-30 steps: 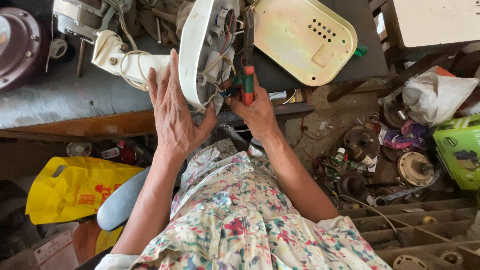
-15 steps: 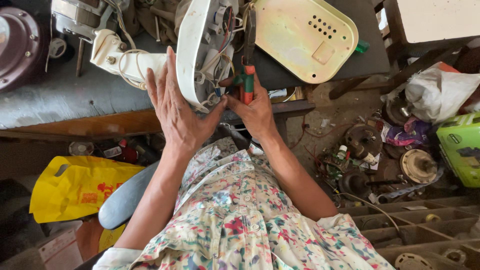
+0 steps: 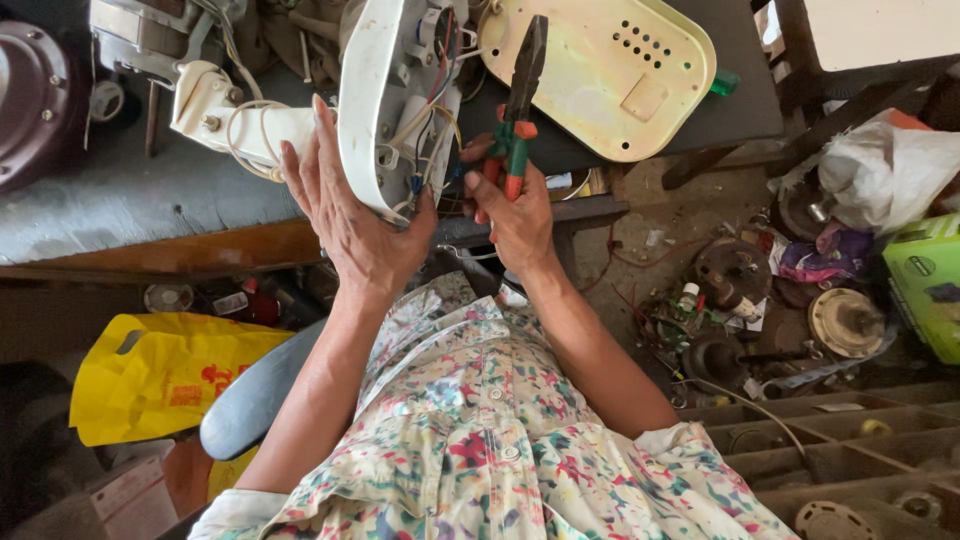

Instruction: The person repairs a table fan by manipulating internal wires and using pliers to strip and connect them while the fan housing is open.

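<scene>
Nearest the camera, the left hand is spread wide, palm and fingers pressed flat against the outer shell of a white plastic housing that stands on edge on the workbench, thumb hooked under its lower rim. The housing's open side shows coloured wires spilling out. Just beside it, the right hand is clenched round the red-and-green handles of a pair of pliers, dark jaws pointing up and away, apparently closed. Beyond the pliers lies a cream oval cover plate on the dark bench top. Down left under the bench sits a yellow plastic bag. On the floor to the right lie round metal motor parts, a white bag and a green box.
</scene>
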